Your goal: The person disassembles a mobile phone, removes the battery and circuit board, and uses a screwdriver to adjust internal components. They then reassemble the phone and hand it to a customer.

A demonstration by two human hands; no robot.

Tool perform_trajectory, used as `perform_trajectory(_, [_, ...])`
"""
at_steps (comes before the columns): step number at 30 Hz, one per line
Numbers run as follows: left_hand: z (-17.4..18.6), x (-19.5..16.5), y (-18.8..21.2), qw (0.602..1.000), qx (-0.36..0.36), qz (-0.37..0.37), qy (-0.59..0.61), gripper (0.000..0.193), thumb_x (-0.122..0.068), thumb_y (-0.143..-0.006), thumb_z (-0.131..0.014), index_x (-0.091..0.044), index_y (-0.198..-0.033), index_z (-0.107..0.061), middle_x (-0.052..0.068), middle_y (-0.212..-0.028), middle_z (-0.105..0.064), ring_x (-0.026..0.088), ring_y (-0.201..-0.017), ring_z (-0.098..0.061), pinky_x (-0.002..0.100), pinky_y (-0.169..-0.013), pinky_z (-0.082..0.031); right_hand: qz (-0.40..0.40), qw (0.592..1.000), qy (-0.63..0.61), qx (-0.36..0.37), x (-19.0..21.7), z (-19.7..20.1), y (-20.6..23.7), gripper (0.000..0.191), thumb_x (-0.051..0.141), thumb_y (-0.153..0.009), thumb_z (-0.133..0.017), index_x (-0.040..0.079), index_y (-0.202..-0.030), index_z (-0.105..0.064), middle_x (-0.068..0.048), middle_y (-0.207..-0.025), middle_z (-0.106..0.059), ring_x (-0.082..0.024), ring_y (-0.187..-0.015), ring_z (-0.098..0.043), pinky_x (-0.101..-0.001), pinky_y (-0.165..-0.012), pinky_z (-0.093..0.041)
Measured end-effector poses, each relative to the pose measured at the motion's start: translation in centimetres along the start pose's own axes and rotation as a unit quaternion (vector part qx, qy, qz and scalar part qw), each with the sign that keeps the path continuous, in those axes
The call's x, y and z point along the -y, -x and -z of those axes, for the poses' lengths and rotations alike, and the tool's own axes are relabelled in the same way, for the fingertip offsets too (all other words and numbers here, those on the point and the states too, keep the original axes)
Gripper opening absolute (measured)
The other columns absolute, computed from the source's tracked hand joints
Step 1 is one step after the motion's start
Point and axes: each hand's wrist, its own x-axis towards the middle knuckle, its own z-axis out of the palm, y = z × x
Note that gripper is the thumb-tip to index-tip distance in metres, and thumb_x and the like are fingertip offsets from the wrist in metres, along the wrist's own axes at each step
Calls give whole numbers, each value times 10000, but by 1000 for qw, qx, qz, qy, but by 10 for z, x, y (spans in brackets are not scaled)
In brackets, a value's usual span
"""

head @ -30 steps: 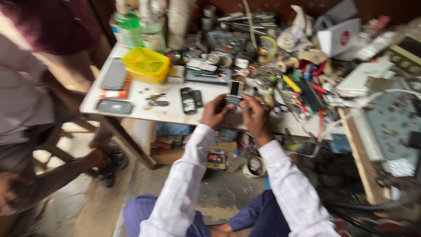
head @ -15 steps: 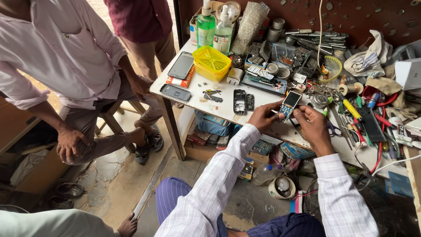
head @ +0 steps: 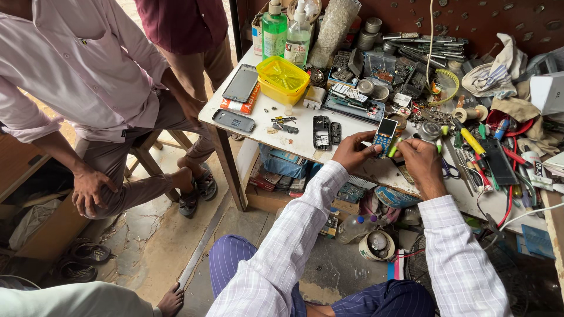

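Note:
My left hand (head: 351, 151) grips a small blue keypad phone (head: 385, 135) by its lower left side, upright above the edge of the white workbench (head: 252, 132). My right hand (head: 422, 164) is closed on a thin yellow-green tool (head: 392, 148) whose tip rests against the phone's right side. A black phone body and its loose back cover (head: 325, 132) lie on the bench just left of my left hand. Small screws and metal parts (head: 283, 124) lie further left.
A yellow plastic tub (head: 283, 79), two pump bottles (head: 286, 34), a dark smartphone (head: 241, 83) and a black case (head: 233, 120) sit on the bench's left part. Screwdrivers, pliers and wires (head: 487, 152) crowd the right. A seated person (head: 88, 100) and a standing one (head: 188, 29) are at left.
The camera has swung right and steadied, so the bench sits more centred. My hands keep holding the phone and tool in much the same pose.

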Motion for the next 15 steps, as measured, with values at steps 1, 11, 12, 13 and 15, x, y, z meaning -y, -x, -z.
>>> perform_trajectory(1, [1,1,0,1000,-7,7,-29,599,-215,-920,-771,-6,-1449,-580,186,-1272,-724,192,-1037,-717,329,-863,-607,3,997,80,-18,2,4,2,207,247,-974,-679,68,-956,-781,-50,-848,-757,-171,-749,-662,-306,-698,-469])
perform_trajectory(11, [4,20,-15,975,-39,41,-216,498,-298,-865,-786,20,-1238,-699,199,-1073,-789,240,-926,-775,365,-811,-617,183,957,164,-153,-31,69,26,230,264,-1001,-705,46,-1070,-734,-147,-974,-752,-309,-898,-746,-411,-778,-574])
perform_trajectory(12, [5,21,-14,973,-27,32,-228,456,-300,-878,-761,19,-1201,-723,190,-1018,-809,245,-891,-782,364,-793,-618,170,960,165,-147,-34,75,29,230,262,-989,-717,50,-1073,-740,-142,-963,-757,-302,-892,-751,-399,-762,-573])
perform_trajectory(13, [7,22,-12,966,-37,32,-252,456,-300,-873,-766,10,-1205,-732,187,-1013,-809,244,-891,-792,360,-803,-621,166,962,167,-139,-36,79,34,227,265,-985,-710,55,-1065,-743,-134,-957,-759,-293,-878,-751,-399,-751,-572])
perform_trajectory(15, [9,22,-10,956,-52,21,-287,491,-313,-865,-786,8,-1232,-725,198,-1026,-796,253,-907,-796,362,-823,-619,168,964,169,-119,-34,82,42,224,271,-978,-696,66,-1051,-750,-116,-946,-764,-275,-850,-751,-398,-729,-570])
